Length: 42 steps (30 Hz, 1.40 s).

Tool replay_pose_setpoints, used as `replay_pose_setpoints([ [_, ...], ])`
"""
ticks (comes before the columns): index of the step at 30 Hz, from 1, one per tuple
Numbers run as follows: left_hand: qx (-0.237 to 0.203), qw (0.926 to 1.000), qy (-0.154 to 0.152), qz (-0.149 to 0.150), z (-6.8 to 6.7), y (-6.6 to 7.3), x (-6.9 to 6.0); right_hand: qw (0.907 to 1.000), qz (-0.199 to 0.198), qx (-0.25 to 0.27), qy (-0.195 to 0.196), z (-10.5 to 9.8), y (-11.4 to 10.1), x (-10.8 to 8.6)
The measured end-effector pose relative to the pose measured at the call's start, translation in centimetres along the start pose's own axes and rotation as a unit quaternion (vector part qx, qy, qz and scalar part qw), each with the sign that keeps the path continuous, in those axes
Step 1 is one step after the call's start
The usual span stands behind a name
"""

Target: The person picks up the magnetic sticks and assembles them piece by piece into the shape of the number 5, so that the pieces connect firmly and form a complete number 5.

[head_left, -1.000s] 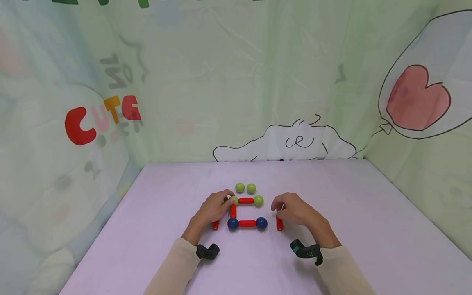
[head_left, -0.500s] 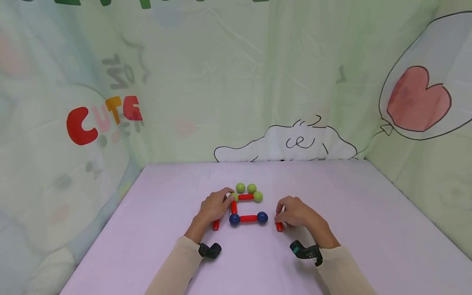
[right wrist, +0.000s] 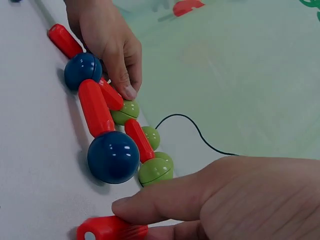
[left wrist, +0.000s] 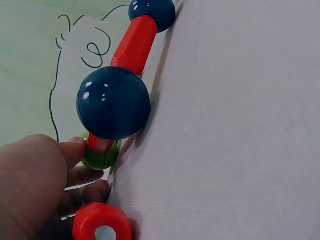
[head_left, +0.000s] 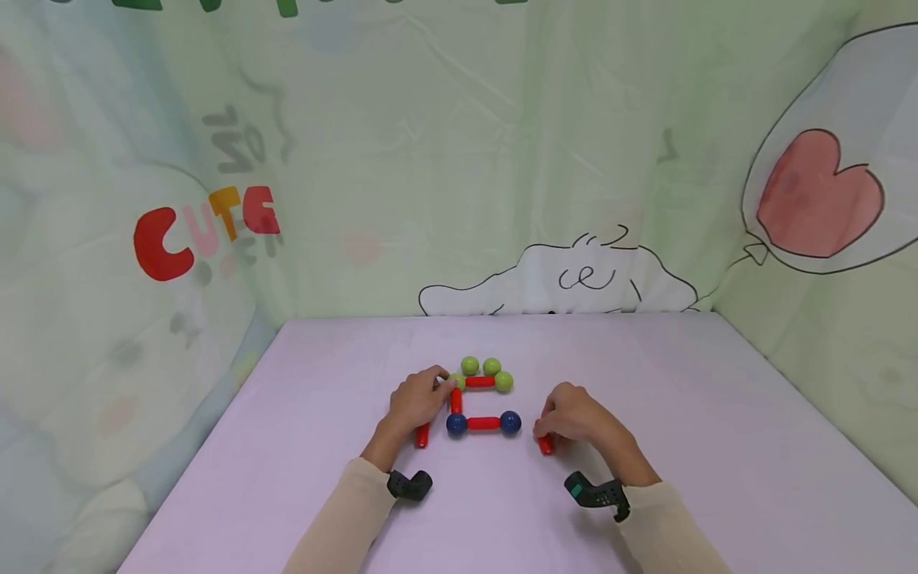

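One left hand (head_left: 416, 400) seemingly pinching ball (right wrist: 128, 113), right hand (head_left: 574, 413) pinching rod (right wrist: 111, 229)

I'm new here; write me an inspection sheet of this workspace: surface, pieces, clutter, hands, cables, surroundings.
Surface: pale lilac tabletop.
Job's things: three red rods join two blue balls and two green balls, open on the right; two more green balls sit behind, and a spare red rod lies beside the left hand.
Clutter: nothing seen.
Hands: left hand holds the back-left joined green ball; right hand pinches a separate red rod.
Cables: nothing seen.
Surroundings: pale green printed sheet with cartoon drawings and coloured letters.
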<state>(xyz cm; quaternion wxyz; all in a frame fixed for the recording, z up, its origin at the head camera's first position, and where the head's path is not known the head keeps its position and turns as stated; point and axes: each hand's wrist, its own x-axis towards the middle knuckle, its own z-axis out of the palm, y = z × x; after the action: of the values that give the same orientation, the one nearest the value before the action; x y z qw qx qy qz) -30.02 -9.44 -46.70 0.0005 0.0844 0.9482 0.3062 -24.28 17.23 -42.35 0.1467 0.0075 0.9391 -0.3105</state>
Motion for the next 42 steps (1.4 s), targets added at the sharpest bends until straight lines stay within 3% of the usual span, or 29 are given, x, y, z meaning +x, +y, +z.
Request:
replay_pose_setpoints([
  [6, -0.015, 0.9992, -0.035, -0.016, -0.3, 0.1, -0.2, 0.9981, -0.015, 0.056, -0.023, 0.1, 0.0, -0.4],
  [10, -0.011, 0.9990, -0.038, -0.019, -0.4, 0.3, -0.1, 0.9929, -0.024, 0.110, -0.037, 0.1, -0.2, -0.5],
  [15, -0.009, 0.9991, -0.039, -0.013, -0.4, 0.5, -0.2, 0.9883, -0.022, 0.143, -0.049, 0.5, -0.6, -0.7],
  [25, -0.002, 0.9992, -0.039, -0.013, -0.1, 0.4, -0.4, 0.9831, -0.027, 0.164, -0.077, 2.0, -0.9, -0.5],
  [42, 0.004, 0.9994, -0.034, -0.009, -0.2, 0.5, -0.5, 0.9813, -0.013, 0.176, -0.078, 2.2, -1.7, -0.8],
])
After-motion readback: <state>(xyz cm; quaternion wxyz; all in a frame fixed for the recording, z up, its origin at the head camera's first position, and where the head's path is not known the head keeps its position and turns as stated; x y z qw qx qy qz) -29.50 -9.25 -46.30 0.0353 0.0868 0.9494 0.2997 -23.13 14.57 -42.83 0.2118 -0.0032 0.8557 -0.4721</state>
